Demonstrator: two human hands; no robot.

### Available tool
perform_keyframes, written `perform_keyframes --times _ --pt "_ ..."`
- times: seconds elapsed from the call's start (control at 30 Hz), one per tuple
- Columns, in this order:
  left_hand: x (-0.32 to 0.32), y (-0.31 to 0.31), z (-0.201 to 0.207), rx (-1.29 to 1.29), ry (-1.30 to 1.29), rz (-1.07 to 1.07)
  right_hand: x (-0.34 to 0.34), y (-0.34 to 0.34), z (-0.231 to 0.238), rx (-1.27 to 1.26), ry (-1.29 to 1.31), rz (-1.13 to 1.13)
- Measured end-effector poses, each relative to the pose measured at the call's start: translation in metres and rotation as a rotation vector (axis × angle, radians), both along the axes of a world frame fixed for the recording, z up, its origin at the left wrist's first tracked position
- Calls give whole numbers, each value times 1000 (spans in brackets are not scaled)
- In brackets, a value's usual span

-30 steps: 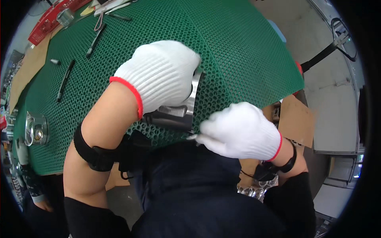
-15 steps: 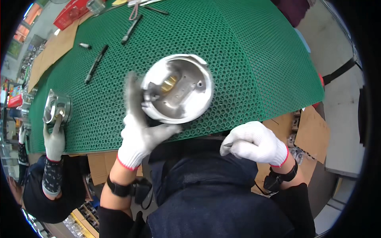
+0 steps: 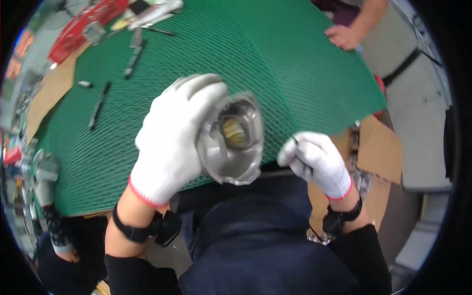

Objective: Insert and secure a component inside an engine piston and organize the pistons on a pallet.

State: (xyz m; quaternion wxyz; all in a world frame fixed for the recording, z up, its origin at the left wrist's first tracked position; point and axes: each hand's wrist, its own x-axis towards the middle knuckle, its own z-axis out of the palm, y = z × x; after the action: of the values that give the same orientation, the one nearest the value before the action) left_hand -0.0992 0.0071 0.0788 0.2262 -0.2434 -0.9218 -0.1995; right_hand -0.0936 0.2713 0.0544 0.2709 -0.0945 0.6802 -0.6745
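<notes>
My left hand (image 3: 169,132), in a white knitted glove, grips a silvery metal piston (image 3: 241,169) from its left side, fingers over the top. The piston is tilted, its hollow side turned to the right. A brass-coloured bushing (image 3: 233,132) shows inside it; its far left wall is hidden behind my glove. To the right, apart from the piston and near the table's front edge, my gloved right hand (image 3: 317,160) is closed around a thin dark pointed tool (image 3: 295,140). Only the tool's tip shows, so its kind is unclear.
Black pens (image 3: 100,105) and a short marker cap (image 3: 85,84) lie on the green honeycomb mat (image 3: 221,44). Behind are papers (image 3: 152,12) and a red tray (image 3: 83,32). At left a co-worker's gloved hand holds another piston (image 3: 45,166). A person's bare hand (image 3: 344,38) rests far right.
My left hand has turned over and now covers the piston's left side. The piston has swung from facing up to facing right. My right hand has risen slightly. A bare hand has appeared far right.
</notes>
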Motion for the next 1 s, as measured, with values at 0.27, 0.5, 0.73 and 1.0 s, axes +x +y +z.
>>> perform_keyframes --times 0.27,0.5,0.73,1.0 --pt "27 76 4 -309 57 38 4 7 -7 142 155 -1" --pt "-14 86 23 -455 -241 97 -6 7 -15 373 1032 63" --pt "-50 91 38 -514 -382 4 -10 25 -3 408 1055 113" --pt "12 -6 -13 469 -290 191 -59 3 -7 955 832 -38"
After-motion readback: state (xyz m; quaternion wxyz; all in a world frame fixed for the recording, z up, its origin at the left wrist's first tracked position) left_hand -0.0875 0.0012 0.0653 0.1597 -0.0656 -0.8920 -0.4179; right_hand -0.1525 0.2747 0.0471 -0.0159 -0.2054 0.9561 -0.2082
